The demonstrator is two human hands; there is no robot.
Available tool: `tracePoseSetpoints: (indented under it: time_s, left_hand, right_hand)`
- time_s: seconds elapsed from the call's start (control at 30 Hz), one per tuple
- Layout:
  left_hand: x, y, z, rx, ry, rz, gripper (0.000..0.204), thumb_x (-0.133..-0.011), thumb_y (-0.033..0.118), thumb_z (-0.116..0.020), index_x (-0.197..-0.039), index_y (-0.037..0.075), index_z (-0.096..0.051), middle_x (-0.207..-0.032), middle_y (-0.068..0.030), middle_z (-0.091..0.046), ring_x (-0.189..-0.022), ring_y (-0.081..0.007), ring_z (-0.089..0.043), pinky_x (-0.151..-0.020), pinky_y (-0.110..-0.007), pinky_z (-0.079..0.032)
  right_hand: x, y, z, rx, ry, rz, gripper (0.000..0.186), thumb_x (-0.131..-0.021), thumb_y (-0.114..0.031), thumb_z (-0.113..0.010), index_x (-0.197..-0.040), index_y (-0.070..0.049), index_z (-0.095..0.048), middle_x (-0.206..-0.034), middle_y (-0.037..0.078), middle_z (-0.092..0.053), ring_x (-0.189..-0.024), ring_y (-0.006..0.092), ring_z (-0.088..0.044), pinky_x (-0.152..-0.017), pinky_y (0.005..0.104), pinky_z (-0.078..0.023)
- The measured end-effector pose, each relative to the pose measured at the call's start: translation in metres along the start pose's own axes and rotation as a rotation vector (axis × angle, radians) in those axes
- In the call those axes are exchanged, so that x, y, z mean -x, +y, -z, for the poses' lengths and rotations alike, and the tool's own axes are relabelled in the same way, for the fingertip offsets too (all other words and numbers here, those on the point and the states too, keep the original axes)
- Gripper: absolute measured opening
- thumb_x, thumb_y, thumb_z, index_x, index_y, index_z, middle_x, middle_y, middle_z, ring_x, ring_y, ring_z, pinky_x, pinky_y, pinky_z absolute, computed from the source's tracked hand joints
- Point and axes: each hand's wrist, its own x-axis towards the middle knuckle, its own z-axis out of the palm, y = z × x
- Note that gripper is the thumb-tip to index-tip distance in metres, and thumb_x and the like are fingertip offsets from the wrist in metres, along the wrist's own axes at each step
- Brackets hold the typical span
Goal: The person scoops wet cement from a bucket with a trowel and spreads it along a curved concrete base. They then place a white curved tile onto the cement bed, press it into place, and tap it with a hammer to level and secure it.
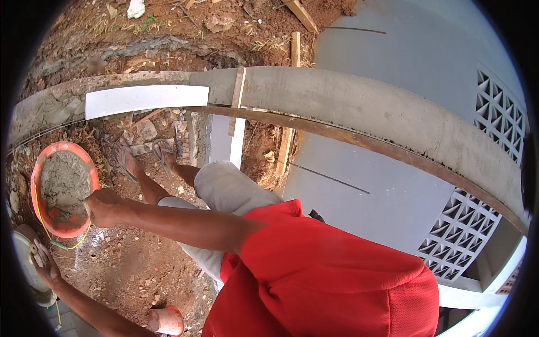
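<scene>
Orange bucket (63, 146) on the dirt ground (126, 275), at its left side, below the concrete beam (342, 92). Rim scuffed and mortar-smeared; inside, lumpy wet grey mortar (64, 177), orange wall showing at the lower part. Thin yellow-green cord (84, 237) loops round the outside.

Right hand (105, 208) closed in a fist at the bucket's right rim; can't tell if on the rim or a tool handle. Left hand (48, 265) part open, fingers spread at a pale round vessel (22, 247) just below the bucket; grip unclear.

Edges: white panel (147, 101) against the beam's near edge, wood strip (238, 90) crossing the beam. Feet in flip-flops (163, 157) between bucket and beam's lower edge, right of the bucket. Small orange pail (166, 320) well apart, by the bottom. Open room: pebbly dirt between the two arms, down to that pail.
</scene>
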Motion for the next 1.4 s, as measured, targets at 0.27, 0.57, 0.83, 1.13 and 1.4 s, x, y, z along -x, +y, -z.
tracePoseSetpoints:
  time_s: [0.27, 0.57, 0.83, 1.13, 1.4]
  left_hand:
    - [-0.067, 0.063, 0.073, 0.146, 0.19, -0.164, 0.036, -0.105, 0.022, -0.058, -0.128, -0.005, -0.059, -0.119, -0.0238, -0.065, -0.105, -0.0394, -0.064, -0.1, -0.066, -0.054]
    - [0.095, -0.001, 0.007, 0.024, -0.197, -0.18, 0.022, -0.108, 0.02, -0.052, -0.096, 0.002, -0.058, -0.068, -0.0039, -0.044, -0.061, -0.0158, -0.046, -0.08, -0.039, -0.055]
    - [0.211, -0.119, -0.132, -0.204, 0.295, -0.408, 0.02, -0.113, 0.029, -0.05, -0.111, 0.012, -0.06, -0.076, 0.0043, -0.051, -0.064, -0.0084, -0.045, -0.062, -0.027, -0.044]
    - [0.243, -0.125, -0.107, -0.338, 0.207, -0.361, 0.039, -0.11, 0.038, -0.058, -0.116, 0.001, -0.067, -0.087, -0.0074, -0.07, -0.073, -0.0179, -0.067, -0.084, -0.04, -0.052]
    - [0.318, -0.25, -0.006, -0.33, 0.197, -0.196, 0.048, -0.108, 0.029, -0.065, -0.144, -0.002, -0.059, -0.11, -0.012, -0.074, -0.099, -0.0193, -0.07, -0.093, -0.035, -0.054]
  right_hand:
    - [0.04, 0.038, 0.079, 0.06, -0.047, -0.186, 0.023, -0.084, -0.015, -0.07, -0.095, 0.004, -0.076, -0.094, 0.027, -0.076, -0.095, 0.0415, -0.076, -0.086, 0.0486, -0.061]
    - [-0.032, -0.031, 0.058, -0.032, -0.134, -0.042, 0.034, -0.085, -0.024, -0.068, -0.106, 0.0, -0.079, -0.104, 0.025, -0.077, -0.102, 0.0389, -0.076, -0.092, 0.047, -0.059]
    - [-0.093, -0.155, -0.018, -0.082, -0.478, 0.354, 0.064, -0.108, -0.059, -0.044, -0.104, -0.005, -0.077, -0.079, 0.016, -0.071, -0.077, 0.0313, -0.069, -0.074, 0.0472, -0.054]
    - [-0.13, -0.193, -0.094, 0.282, -0.669, 0.161, 0.056, -0.093, -0.048, -0.07, -0.101, 0.007, -0.076, -0.09, 0.018, -0.074, -0.081, 0.027, -0.068, -0.078, 0.0445, -0.051]
    - [-0.117, -0.268, -0.07, 0.701, -0.241, 0.478, 0.05, -0.091, -0.042, -0.063, -0.107, 0.003, -0.078, -0.099, 0.024, -0.077, -0.094, 0.0367, -0.076, -0.085, 0.0493, -0.057]
